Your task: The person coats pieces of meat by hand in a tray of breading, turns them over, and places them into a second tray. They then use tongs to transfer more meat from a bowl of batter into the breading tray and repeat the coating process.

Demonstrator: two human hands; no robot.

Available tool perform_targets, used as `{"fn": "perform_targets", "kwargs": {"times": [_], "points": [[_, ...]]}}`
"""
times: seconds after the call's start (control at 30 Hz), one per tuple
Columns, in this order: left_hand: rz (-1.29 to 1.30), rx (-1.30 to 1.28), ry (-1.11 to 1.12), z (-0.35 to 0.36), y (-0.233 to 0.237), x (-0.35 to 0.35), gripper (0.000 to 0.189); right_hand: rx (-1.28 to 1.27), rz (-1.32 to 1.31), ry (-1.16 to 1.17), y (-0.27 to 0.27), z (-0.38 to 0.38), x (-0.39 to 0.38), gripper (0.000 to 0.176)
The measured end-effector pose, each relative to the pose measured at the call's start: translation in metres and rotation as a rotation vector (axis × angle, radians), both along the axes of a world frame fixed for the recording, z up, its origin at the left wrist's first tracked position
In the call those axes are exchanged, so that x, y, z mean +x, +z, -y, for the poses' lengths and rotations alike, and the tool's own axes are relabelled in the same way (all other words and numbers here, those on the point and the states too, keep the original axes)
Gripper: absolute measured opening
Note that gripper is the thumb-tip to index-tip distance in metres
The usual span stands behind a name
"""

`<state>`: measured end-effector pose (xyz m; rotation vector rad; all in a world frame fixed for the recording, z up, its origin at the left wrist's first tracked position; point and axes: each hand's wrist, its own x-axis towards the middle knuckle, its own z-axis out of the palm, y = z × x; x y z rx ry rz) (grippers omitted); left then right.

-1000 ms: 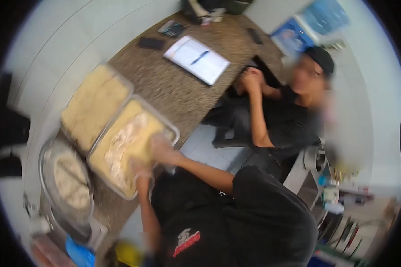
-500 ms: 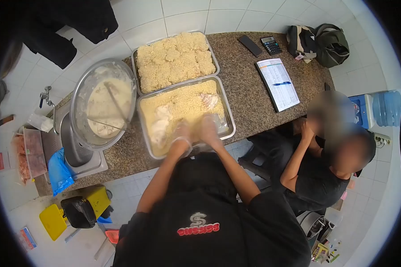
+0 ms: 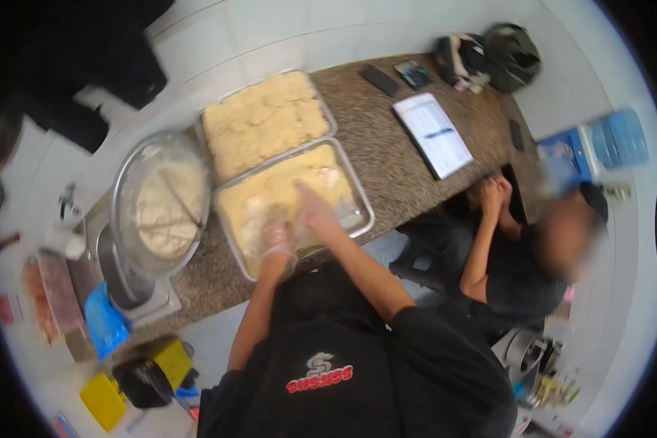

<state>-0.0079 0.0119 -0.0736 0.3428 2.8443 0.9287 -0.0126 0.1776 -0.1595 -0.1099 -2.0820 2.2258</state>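
Both hands are in the near tray [image 3: 367, 216] of crumbs [image 3: 281, 186]. The right hand [image 3: 315, 210] has slid deeper in, fingers flat and loose, while the left hand [image 3: 276, 239] stays by the rim, too blurry to tell its fingers. From there, on the speckled bench [image 3: 387, 168], a bowl [image 3: 164, 204] sits at 9 o'clock, a full tray [image 3: 263, 120] at 12, and another person [image 3: 511, 285] at 3.

Your left hand [image 3: 276, 235] wears a thin clear plastic glove [image 3: 279, 255], faintly glossy. Near tray [image 3: 363, 196]: bare metal, dull sheen on the rim; its crumb [image 3: 285, 190] is dry, coarse, matt. Far tray [image 3: 331, 119]: same metal, rough crumbed pieces [image 3: 263, 120]. Bowl [image 3: 120, 182]: shiny metal, smooth wet batter [image 3: 166, 212] inside. Countertop [image 3: 387, 157]: speckled polished stone. Wall tiles [image 3: 270, 36]: glossy white. Notepad [image 3: 431, 135]: matt paper.
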Motion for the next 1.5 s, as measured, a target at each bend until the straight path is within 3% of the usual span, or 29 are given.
{"fn": "perform_targets", "kwargs": {"times": [0.03,0.07,0.1,0.13,0.17,0.2,0.27,0.33,0.43,0.5,0.57,0.67,0.73,0.83,0.93,1.0,1.07,1.17,1.23,1.27,1.33,1.37,1.43,1.5], "points": [[-0.078,0.028,-0.012,0.012,-0.030,0.002,0.047,0.405,-0.337,-0.135,0.021,0.014,-0.009,0.059],[-0.155,0.068,-0.035,0.018,-0.054,0.004,0.047,0.265,-0.031,-0.110,0.038,0.024,-0.011,0.063],[0.067,0.341,0.114,0.009,-0.025,0.004,0.045,0.103,0.260,-0.106,0.046,0.034,-0.012,0.068],[0.327,0.580,0.266,0.002,0.008,0.006,0.042,0.013,0.252,-0.210,0.019,0.046,-0.021,0.066],[0.093,0.267,0.069,0.011,0.000,0.003,0.039,-0.078,0.238,-0.298,-0.007,0.043,-0.023,0.068],[-0.163,-0.034,-0.107,0.016,-0.011,-0.004,0.036,-0.070,0.240,-0.352,0.005,0.028,-0.016,0.068],[-0.118,-0.018,-0.119,0.005,0.005,-0.003,0.034,-0.021,0.702,-0.338,0.047,0.022,-0.012,0.074],[-0.077,-0.018,-0.065,0.010,0.004,-0.005,0.032,-0.014,0.685,-0.346,0.043,0.014,-0.001,0.077],[-0.313,-0.086,-0.222,0.011,-0.038,-0.009,0.040,0.094,0.640,-0.269,0.046,-0.003,0.019,0.076],[-0.370,-0.138,-0.226,0.018,-0.058,-0.006,0.047,0.098,0.394,-0.305,0.059,-0.006,0.036,0.070],[-0.262,-0.137,-0.254,0.014,-0.042,0.004,0.050,-0.001,0.566,-0.271,0.123,-0.018,0.031,0.061],[-0.133,-0.123,-0.289,0.006,-0.026,0.013,0.048,0.236,0.459,-0.233,0.120,-0.042,0.016,0.052],[-0.121,-0.106,-0.346,0.009,-0.035,0.015,0.047,0.773,0.522,-0.161,0.137,-0.048,-0.006,0.044],[-0.127,0.057,-0.364,0.009,-0.042,0.018,0.041,0.866,0.329,-0.219,0.207,-0.037,-0.017,0.039],[-0.053,0.054,-0.288,0.007,-0.031,0.020,0.036,1.017,0.087,-0.141,0.230,-0.033,-0.029,0.032],[-0.059,0.047,-0.285,0.006,-0.025,0.021,0.034,1.079,0.155,-0.123,0.242,-0.022,-0.032,0.029],[-0.064,0.034,-0.281,0.006,-0.027,0.024,0.033,1.132,0.224,-0.104,0.235,-0.008,-0.033,0.027],[-0.018,-0.135,-0.121,0.002,-0.041,0.037,0.030,1.090,0.017,0.040,0.199,0.010,-0.023,0.028],[0.124,-0.113,-0.027,-0.002,-0.028,0.037,0.027,1.137,0.105,0.370,0.183,0.018,-0.020,0.034],[0.124,-0.114,-0.025,0.003,-0.020,0.037,0.027,1.136,0.103,0.371,0.164,0.010,-0.013,0.034],[0.144,-0.114,-0.301,0.012,-0.007,0.043,0.022,1.082,0.127,0.170,0.119,-0.017,0.013,0.042],[0.146,-0.111,-0.288,0.009,-0.016,0.042,0.022,1.085,0.121,0.182,0.118,-0.023,0.023,0.042],[0.020,-0.099,-0.229,-0.006,-0.034,0.037,0.021,1.204,0.452,0.189,0.113,-0.031,0.039,0.045],[0.059,-0.013,-0.198,-0.023,-0.027,0.030,0.020,1.157,0.371,0.074,0.082,-0.012,0.039,0.047]]}}
